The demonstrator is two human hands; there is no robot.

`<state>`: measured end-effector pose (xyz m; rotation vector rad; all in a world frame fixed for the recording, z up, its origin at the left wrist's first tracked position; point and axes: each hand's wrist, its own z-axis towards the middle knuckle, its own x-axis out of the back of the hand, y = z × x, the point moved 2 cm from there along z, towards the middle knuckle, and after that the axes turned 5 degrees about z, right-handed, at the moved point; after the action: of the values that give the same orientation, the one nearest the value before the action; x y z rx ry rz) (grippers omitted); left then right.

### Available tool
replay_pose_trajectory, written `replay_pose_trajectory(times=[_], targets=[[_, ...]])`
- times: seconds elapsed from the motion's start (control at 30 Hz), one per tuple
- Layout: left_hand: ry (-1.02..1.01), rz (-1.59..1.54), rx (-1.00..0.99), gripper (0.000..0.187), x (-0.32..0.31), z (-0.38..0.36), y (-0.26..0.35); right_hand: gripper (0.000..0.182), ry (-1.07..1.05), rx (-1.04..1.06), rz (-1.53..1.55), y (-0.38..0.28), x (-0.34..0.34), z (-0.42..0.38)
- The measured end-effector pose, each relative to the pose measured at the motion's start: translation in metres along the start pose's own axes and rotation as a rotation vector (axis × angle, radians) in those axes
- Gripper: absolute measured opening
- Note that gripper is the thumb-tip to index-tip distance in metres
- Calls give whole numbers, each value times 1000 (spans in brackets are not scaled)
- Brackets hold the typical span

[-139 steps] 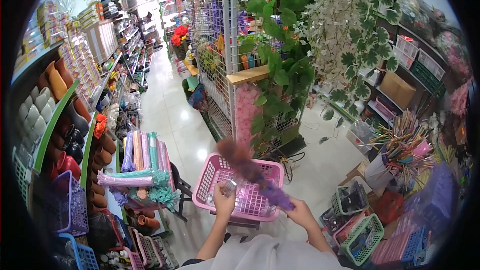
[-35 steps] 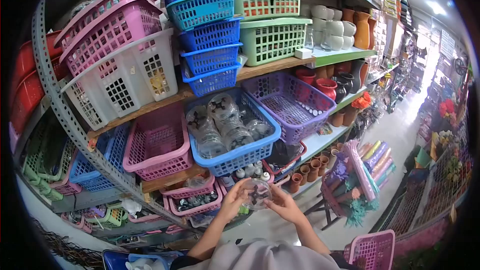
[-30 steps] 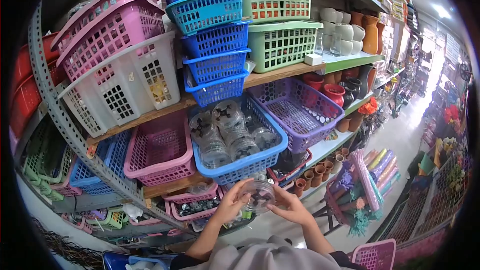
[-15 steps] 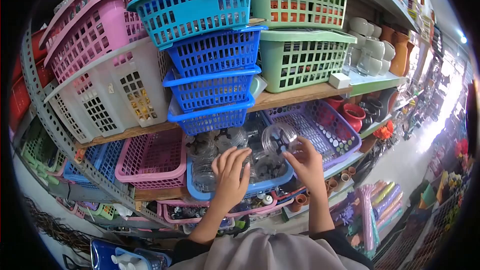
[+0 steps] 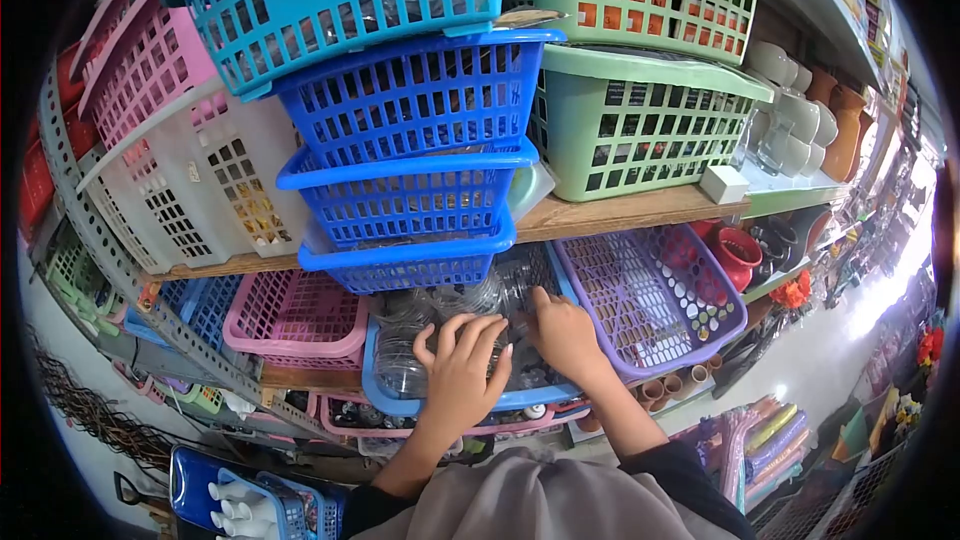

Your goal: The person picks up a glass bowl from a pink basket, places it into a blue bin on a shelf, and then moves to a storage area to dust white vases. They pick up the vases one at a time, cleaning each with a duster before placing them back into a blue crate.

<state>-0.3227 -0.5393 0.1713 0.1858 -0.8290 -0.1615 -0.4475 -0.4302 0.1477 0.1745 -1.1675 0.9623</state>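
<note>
Clear round plastic containers (image 5: pixel 403 372) with dark pieces among them fill a light-blue basket (image 5: pixel 510 401) on the lower shelf. Over the front left of this basket is my left hand (image 5: pixel 462 368), its fingers apart and lightly bent, resting on or just above the containers. My right hand (image 5: pixel 566 340) reaches into the basket's right side. Its fingers curl down among clear plastic near the back, and the fingertips are partly hidden, so what they grip cannot be made out.
Blue baskets (image 5: pixel 410 195) are stacked just above, overhanging the back of the light-blue basket. A pink basket (image 5: pixel 300 335) stands to the left and a purple basket (image 5: pixel 650 345) to the right. Above runs a wooden shelf edge (image 5: pixel 610 215) bearing green baskets (image 5: pixel 650 130).
My right hand has moved left and into the basket; the clear round container it held up no longer shows raised. My left hand's fingers have spread. The view has shifted closer to the shelves.
</note>
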Motion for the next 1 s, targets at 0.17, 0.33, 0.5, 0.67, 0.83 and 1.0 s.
replay_pose_trajectory(times=[0.17, 0.33, 0.5, 0.67, 0.83, 1.0], targets=[[-12, 10, 0, 28, 1, 0, -1, 34, -10, 48, 82, 4, 5, -4], [-5, -42, -11, 27, 2, -2, -4, 45, -22, 67, 73, 5, 7, -13], [-13, -83, -11, 26, 4, -7, -5, 54, -119, 19, 11, -10, 15, -27], [-16, -71, -24, 26, 1, -9, -7, 56, -62, 12, 19, -16, 18, -31], [-34, -95, -5, 26, 2, -9, -6, 54, -17, -42, 86, -12, 10, -33], [-11, -172, -17, 24, 4, -11, -7, 45, 148, -120, 344, -17, 14, -45]])
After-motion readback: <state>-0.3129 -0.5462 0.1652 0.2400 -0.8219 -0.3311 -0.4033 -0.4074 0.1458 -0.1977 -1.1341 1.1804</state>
